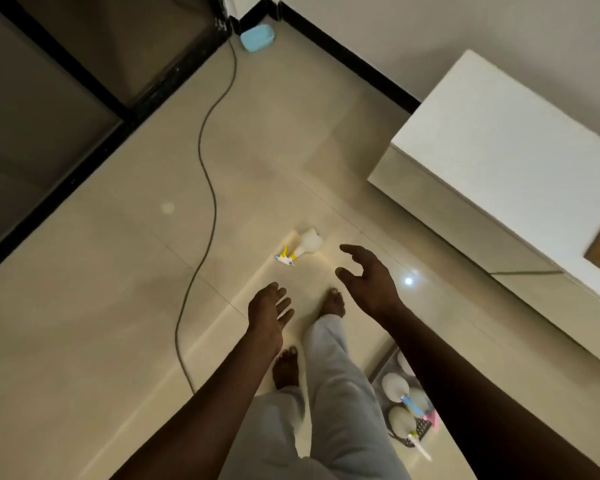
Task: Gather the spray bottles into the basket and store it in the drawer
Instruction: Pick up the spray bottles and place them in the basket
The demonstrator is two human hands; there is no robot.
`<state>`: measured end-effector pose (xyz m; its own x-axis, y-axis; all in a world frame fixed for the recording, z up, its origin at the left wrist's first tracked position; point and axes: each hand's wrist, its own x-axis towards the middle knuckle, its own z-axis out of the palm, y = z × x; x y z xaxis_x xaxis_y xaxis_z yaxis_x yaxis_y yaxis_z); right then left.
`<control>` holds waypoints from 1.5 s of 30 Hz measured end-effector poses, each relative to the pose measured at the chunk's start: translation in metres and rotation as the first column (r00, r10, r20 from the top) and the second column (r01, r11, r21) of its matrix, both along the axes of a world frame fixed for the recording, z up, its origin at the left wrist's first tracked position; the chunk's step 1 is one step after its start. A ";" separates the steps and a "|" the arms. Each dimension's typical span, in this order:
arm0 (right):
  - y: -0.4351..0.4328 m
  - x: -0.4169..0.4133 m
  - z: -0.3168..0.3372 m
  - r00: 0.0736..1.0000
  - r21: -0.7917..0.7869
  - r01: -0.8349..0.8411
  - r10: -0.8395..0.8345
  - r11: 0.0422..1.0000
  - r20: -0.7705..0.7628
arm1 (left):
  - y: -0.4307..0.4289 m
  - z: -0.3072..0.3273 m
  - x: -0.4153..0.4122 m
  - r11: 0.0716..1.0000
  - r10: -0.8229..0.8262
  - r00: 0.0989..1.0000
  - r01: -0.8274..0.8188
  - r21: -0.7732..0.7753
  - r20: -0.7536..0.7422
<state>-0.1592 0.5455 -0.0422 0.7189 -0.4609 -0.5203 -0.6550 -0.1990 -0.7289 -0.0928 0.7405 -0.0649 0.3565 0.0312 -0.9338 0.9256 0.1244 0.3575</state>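
A white spray bottle [303, 248] with a yellow and blue trigger lies on its side on the tiled floor ahead of my feet. My right hand [368, 278] hovers open just right of it, fingers curled and apart, not touching. My left hand [269, 310] hangs open lower down, holding nothing. A dark basket [388, 367] sits on the floor at the lower right, partly hidden by my right arm, with several white spray bottles [395, 384] inside.
A white low cabinet [499, 154] stands along the right wall. A dark cable [207, 188] snakes across the floor on the left. A blue container [257, 37] sits in the far corner. Black-framed furniture [66, 98] fills the upper left.
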 end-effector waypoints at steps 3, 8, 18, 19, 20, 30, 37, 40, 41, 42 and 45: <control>-0.014 0.046 -0.018 0.997 -0.001 -0.082 0.082 0.997 -0.014 | -0.011 -0.016 0.021 1.000 0.024 1.000 -0.024 0.018 -0.002; -0.036 0.113 -0.068 0.952 -0.055 -0.302 0.298 0.952 -0.069 | -0.029 -0.066 0.053 0.995 0.097 0.995 -0.096 0.034 -0.027; -0.051 0.192 -0.236 0.793 -0.088 -0.590 0.555 0.803 -0.251 | -0.058 -0.237 0.094 0.982 0.191 0.961 -0.186 0.046 -0.198; -0.051 0.195 -0.257 0.777 -0.089 -0.608 0.568 0.789 -0.271 | -0.062 -0.260 0.095 0.980 0.197 0.954 -0.195 0.032 -0.227; -0.052 0.197 -0.275 0.760 -0.092 -0.627 0.582 0.773 -0.289 | -0.066 -0.278 0.095 0.981 0.192 0.951 -0.193 0.020 -0.241; -0.051 0.220 -0.447 0.706 -0.066 -0.653 0.575 0.754 -0.414 | -0.118 -0.437 0.098 0.969 0.223 0.904 -0.247 -0.022 -0.365; -0.054 0.228 -0.506 0.657 -0.028 -0.692 0.614 0.721 -0.437 | -0.144 -0.493 0.113 0.917 0.328 0.852 -0.390 -0.078 -0.409; -0.054 0.229 -0.518 0.648 -0.002 -0.691 0.619 0.723 -0.444 | -0.148 -0.505 0.118 0.884 0.380 0.837 -0.454 -0.112 -0.393; -0.054 0.229 -0.521 0.653 -0.004 -0.687 0.615 0.727 -0.442 | -0.149 -0.506 0.119 0.872 0.398 0.834 -0.474 -0.125 -0.384; -0.054 0.229 -0.522 0.662 -0.009 -0.678 0.606 0.735 -0.440 | -0.149 -0.506 0.120 0.862 0.412 0.830 -0.489 -0.134 -0.376; -0.051 0.226 -0.517 0.686 -0.010 -0.650 0.581 0.760 -0.438 | -0.147 -0.498 0.123 0.855 0.434 0.828 -0.502 -0.127 -0.355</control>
<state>0.0671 0.4944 -0.5591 0.6225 -0.0845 -0.7780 -0.5588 -0.7441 -0.3662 0.0298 0.5931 -0.5631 0.0472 -0.0830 -0.9954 0.7931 0.6090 -0.0132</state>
